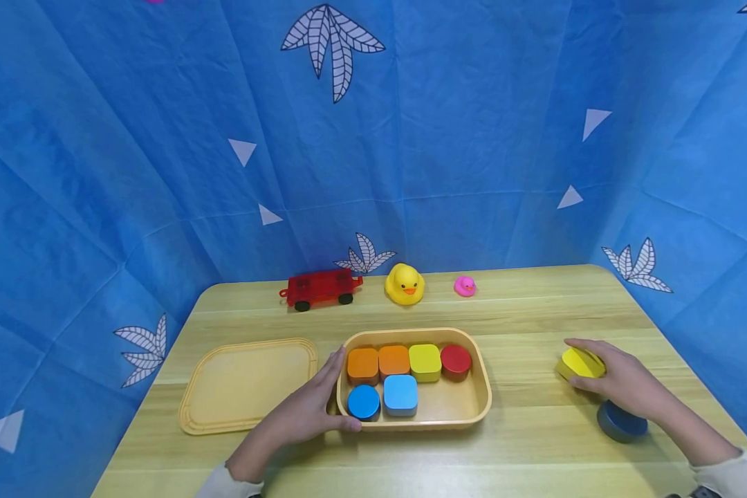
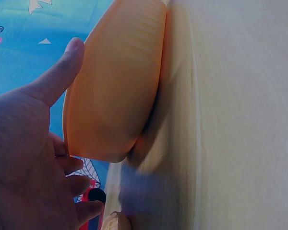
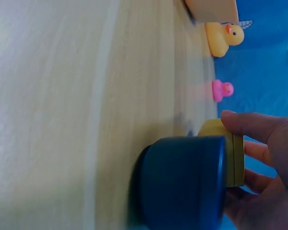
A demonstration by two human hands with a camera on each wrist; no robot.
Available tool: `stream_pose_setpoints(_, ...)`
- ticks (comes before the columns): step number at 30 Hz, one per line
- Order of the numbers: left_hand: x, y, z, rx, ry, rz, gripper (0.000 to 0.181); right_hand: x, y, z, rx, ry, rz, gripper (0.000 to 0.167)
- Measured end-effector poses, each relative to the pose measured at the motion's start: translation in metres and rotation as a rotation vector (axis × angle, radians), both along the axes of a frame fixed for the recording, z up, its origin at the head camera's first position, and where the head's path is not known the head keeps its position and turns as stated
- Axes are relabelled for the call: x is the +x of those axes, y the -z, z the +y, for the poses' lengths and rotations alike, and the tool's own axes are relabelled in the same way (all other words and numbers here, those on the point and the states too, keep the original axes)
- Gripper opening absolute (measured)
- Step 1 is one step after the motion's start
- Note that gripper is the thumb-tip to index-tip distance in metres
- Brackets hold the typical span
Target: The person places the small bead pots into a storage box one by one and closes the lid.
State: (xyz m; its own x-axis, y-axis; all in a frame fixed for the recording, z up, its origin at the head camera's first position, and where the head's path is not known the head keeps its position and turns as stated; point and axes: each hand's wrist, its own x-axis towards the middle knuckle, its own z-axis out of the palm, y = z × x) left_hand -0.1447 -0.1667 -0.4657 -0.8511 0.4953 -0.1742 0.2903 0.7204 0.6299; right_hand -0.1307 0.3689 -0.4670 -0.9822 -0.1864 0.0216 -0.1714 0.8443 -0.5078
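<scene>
My left hand (image 1: 308,408) rests at the left end of a light-orange oblong box (image 1: 469,339), its thumb along the near rim and its fairly straight fingers against the end wall. Inside the box sit two orange blocks (image 1: 363,365), a yellow rounded-square block (image 1: 425,361), a red round block (image 1: 456,361), a blue round block (image 1: 364,401) and a light-blue rounded-square block (image 1: 401,394). At the right, my right hand (image 1: 629,377) holds a yellow block (image 3: 235,160) between thumb and fingers. Just nearer, a dark blue round block (image 3: 182,184) stands on the table, partly under the wrist in the head view.
A flat light-orange lid (image 1: 249,387) lies left of the box. Along the back of the table (image 1: 535,304) stand a red toy wagon (image 1: 320,287), a yellow rubber duck (image 1: 404,285) and a small pink duck (image 1: 465,286). Blue cloth (image 1: 473,138) hangs behind and at the sides.
</scene>
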Motion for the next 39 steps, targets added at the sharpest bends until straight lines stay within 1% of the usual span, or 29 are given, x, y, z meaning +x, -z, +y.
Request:
stream_pose_setpoints(9, 0.000, 0.000, 0.000, 0.000, 0.000, -0.001, 0.121, 0.004, -0.019, -0.021, -0.024, -0.056, 0.018, 0.068)
stream_pose_setpoints(16, 0.000, 0.000, 0.000, 0.001, -0.001, 0.001, 0.122, 0.005, -0.037, -0.046, -0.067, -0.088, 0.012, 0.072)
stream_pose_setpoints(19, 0.000, 0.000, 0.000, 0.001, -0.002, 0.000, 0.122, 0.007, -0.045, -0.056, -0.077, -0.099, 0.022, 0.071)
stream_pose_setpoints(21, 0.000, 0.000, 0.000, 0.001, -0.003, -0.001, 0.122, 0.008, -0.049, -0.062, -0.087, -0.119, 0.039, 0.070)
stream_pose_setpoints(26, 0.000, 0.000, 0.000, -0.001, -0.006, -0.005, 0.121, 0.008, -0.054, -0.076, -0.103, -0.163, 0.072, 0.071)
stream_pose_setpoints(31, 0.000, 0.001, 0.000, -0.004, -0.011, -0.009, 0.122, 0.007, -0.060, -0.090, -0.139, -0.168, 0.067, 0.071)
stream_pose_setpoints(37, 0.000, -0.002, 0.001, -0.003, -0.018, -0.017, 0.121, 0.005, -0.060, -0.108, -0.149, -0.220, 0.148, 0.068)
stream_pose_setpoints(39, 0.000, -0.003, 0.001, -0.002, -0.019, -0.017, 0.121, 0.005, -0.060, -0.115, -0.148, -0.233, 0.152, 0.068)
